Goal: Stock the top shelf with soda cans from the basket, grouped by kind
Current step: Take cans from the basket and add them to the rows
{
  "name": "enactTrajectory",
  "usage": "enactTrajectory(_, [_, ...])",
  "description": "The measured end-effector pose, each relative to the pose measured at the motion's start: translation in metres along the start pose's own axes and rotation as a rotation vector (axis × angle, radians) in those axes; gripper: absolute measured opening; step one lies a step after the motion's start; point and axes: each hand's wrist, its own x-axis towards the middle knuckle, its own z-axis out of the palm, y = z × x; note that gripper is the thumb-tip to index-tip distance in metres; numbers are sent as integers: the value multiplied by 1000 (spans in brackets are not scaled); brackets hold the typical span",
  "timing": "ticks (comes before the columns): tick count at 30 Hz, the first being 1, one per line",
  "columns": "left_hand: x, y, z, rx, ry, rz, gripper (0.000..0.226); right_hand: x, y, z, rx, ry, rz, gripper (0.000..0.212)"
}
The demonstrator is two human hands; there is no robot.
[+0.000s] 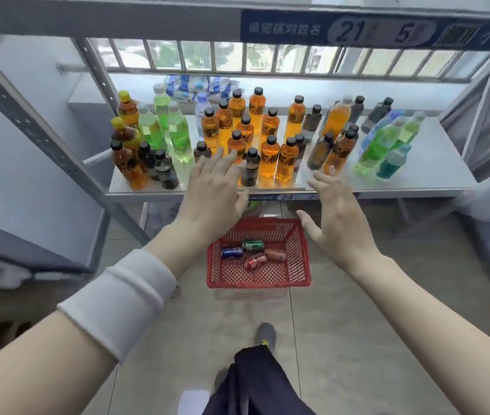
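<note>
Above the basket [258, 278], both hands are out in front, empty. Left hand [212, 193] is palm down, fingers spread and pointing forward, tips overlapping the front row of bottles [270, 157] in view; can't tell if they touch. White wristband [121, 298] on the left forearm. Right hand [338, 218] is turned edge-on, palm facing left, fingers loosely apart and slightly curled, thumb sticking out toward the basket; it grips nothing. Both forearms reach in from the lower corners, hands level with the front edge of the lower shelf [435, 187]. Basket is red plastic mesh, sitting on the tiled floor [342, 339] just in front of the rack, between the two hands in view. Four cans in it, all lying on their sides toward the back half: a blue can [231, 252] at left, a green can [253, 245] behind it, a red can [255, 262] nearest the middle, and a reddish can [276, 254] at right, too blurred to read. They lie close together; the two red ones look to be touching. Lower shelf is packed with upright bottles: orange in the middle, green at left and right, a few dark ones mixed in. Top shelf [103, 18] shows only its grey front rail with a blue label [366, 31]; its surface is out of view. A shoe [264, 335] is on the floor below the basket.
</note>
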Motion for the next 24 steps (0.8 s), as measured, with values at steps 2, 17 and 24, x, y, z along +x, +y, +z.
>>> enactTrajectory(2, [0, -4, 24, -14, -58, -29, 53, -9, 15, 20, -3, -74, 22, 56])
enactTrajectory(17, [2, -45, 330, -264, -594, -366, 49, -68, 157, 278, 125, -594, 284, 55])
enactTrajectory(24, [35, -87, 582, -520, -811, -582, 52, -88, 245, 511, 62, -786, 397, 56])
